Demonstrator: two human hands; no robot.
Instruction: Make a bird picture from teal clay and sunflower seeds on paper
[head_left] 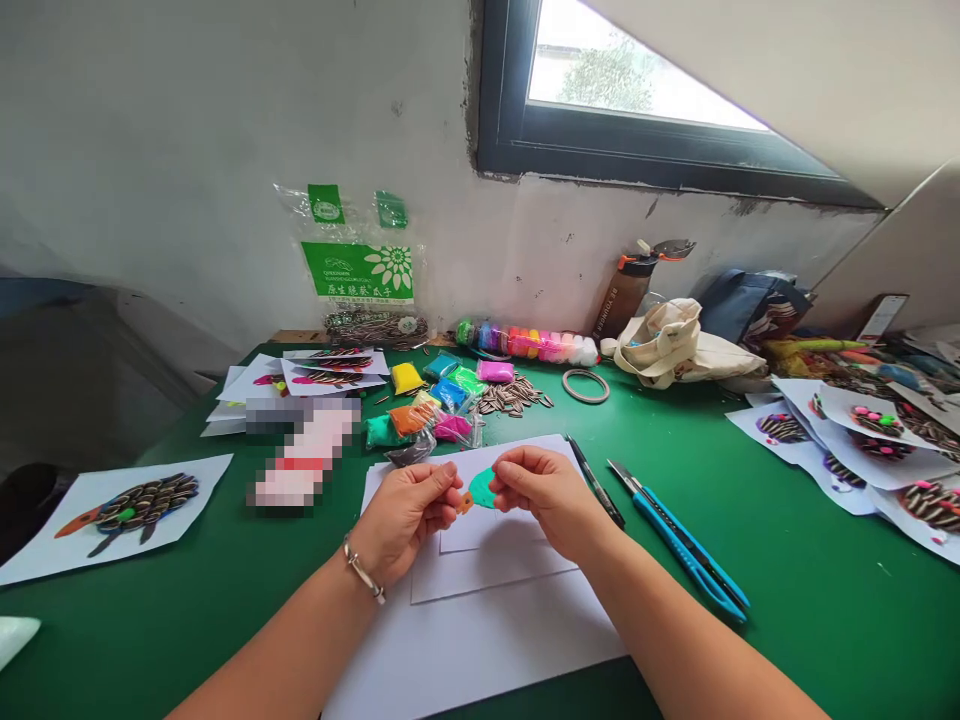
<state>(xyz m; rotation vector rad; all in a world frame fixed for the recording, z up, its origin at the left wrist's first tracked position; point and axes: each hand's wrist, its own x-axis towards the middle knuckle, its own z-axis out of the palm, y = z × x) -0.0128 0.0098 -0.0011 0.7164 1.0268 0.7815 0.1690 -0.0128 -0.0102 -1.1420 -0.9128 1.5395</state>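
Note:
Over a stack of white paper, both my hands hold a small flat modelling-clay shape, green with an orange end. My right hand pinches its green part between thumb and fingers. At the orange end, the fingertips of my left hand are pressed together and grip it; they partly hide that end. Soft packets of coloured clay lie just beyond the paper, beside a small heap of sunflower seeds.
A utility knife with its blade out and a black pen lie right of the paper. Seed-covered pictures lie at left and right. Against the wall stand a seed bag and a bottle; a tape roll lies nearer.

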